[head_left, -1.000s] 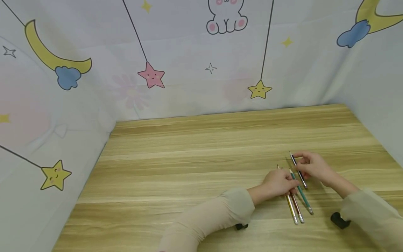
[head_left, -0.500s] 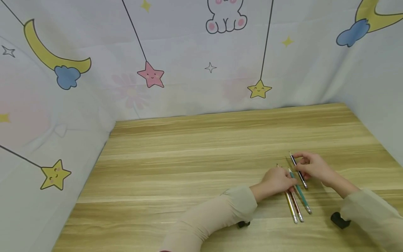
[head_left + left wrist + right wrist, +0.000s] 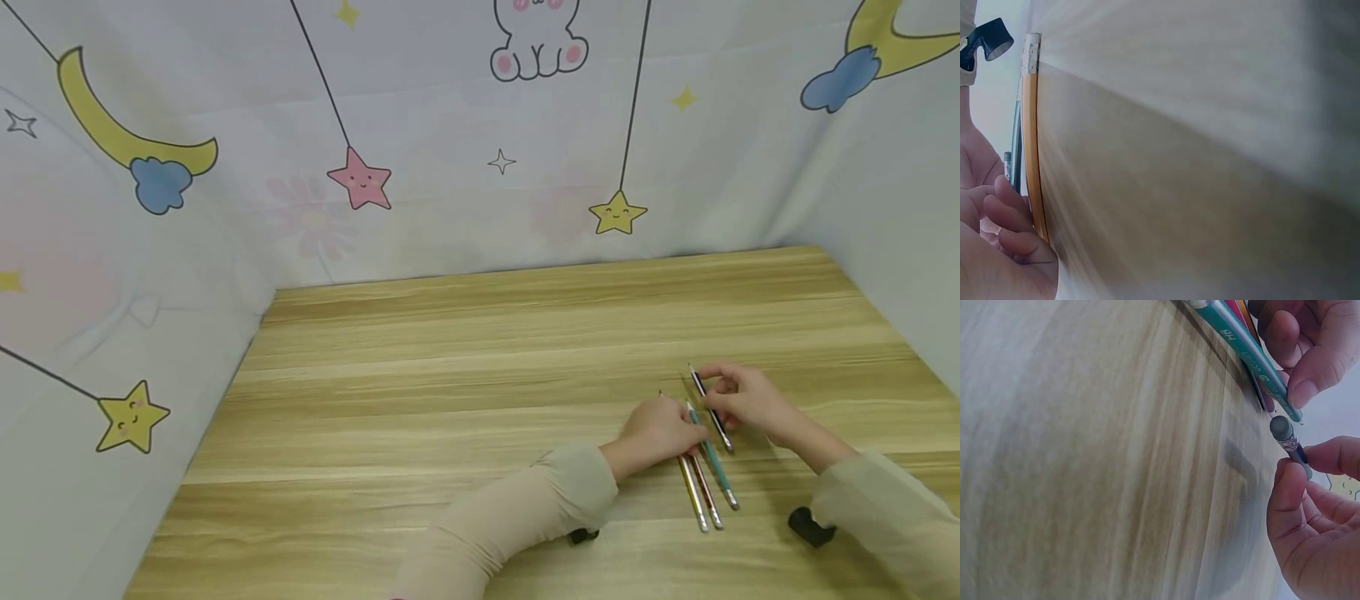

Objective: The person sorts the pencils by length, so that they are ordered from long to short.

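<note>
My left hand (image 3: 660, 432) holds three pencils side by side over the table: a yellow one (image 3: 693, 500), a red one (image 3: 707, 493) and a teal one (image 3: 721, 475). Their eraser ends point toward me, and the hand covers much of their upper parts. In the left wrist view the yellow pencil (image 3: 1030, 125) runs along the fingers. Just right of these, my right hand (image 3: 748, 402) pinches a dark pencil (image 3: 723, 433) between thumb and fingers, tip pointing away. The right wrist view shows its eraser end (image 3: 1282, 429) close to the teal pencil's (image 3: 1244, 353) tip.
A wood-grain table (image 3: 450, 375) lies beneath both hands. White cloth (image 3: 450, 108) printed with stars and moons borders its back and left edges. Black wrist-worn pieces (image 3: 810, 527) hang under both sleeves.
The teal pencil's eraser end has shifted slightly left, closer to the red and yellow ones. My left wrist has moved slightly right; the right hand has hardly moved.
</note>
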The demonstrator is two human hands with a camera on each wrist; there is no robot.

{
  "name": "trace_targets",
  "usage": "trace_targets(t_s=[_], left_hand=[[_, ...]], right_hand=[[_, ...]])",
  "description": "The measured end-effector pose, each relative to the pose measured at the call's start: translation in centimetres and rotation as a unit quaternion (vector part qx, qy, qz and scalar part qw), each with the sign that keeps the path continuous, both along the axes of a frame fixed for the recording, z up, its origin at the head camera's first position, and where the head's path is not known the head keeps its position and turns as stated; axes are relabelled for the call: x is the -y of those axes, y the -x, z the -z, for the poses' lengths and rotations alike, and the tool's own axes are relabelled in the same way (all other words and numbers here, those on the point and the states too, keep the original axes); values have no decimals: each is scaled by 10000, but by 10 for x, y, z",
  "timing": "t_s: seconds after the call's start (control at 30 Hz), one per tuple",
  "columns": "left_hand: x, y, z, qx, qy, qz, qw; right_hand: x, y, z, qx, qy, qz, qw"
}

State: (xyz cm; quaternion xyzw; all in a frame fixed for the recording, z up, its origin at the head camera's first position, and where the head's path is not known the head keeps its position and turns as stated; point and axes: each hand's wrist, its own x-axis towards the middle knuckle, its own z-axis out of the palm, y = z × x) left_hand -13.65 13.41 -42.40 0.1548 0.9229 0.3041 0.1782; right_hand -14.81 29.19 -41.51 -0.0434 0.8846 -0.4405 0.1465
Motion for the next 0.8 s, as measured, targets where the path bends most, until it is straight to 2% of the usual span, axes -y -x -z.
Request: trace_targets(t_s=[0.57,0.8], left_hand=[[-4,0,-2,-78,233,-69,9997],[-2,2,-3,-212,334,21,9992]], right_hand=[[-3,-2,3,-4,72,-120,9999],[-4,-2,4,-9,114,-148,9998]])
